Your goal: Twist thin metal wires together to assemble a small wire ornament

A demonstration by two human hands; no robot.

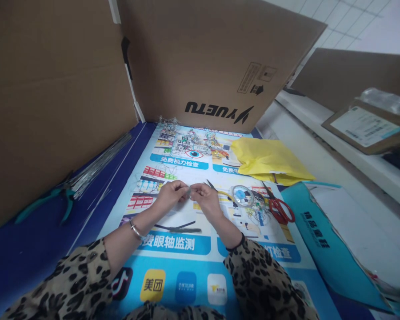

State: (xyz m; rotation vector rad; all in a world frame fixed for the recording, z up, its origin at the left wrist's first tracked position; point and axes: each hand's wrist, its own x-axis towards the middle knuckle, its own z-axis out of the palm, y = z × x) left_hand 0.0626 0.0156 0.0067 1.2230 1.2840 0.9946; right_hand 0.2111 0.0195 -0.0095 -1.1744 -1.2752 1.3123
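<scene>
My left hand (170, 194) and my right hand (206, 198) meet fingertip to fingertip over a printed poster (186, 249) on the table. Both pinch a small thin piece (189, 190) between them, too small to name. The left wrist wears a metal bangle (135, 230). A dark bundle of thin strands (180, 228) lies on the poster just below my hands. Small dark-tipped pliers with yellow handles (220, 191) lie right of my right hand.
A clear round spool (242, 195), red-handled scissors (278, 206) and a yellow bag (270, 162) lie to the right. Teal pliers (50, 200) and a bundle of metal rods (96, 162) lie at left. Cardboard walls (216, 58) stand behind. A teal bag (326, 240) lies right.
</scene>
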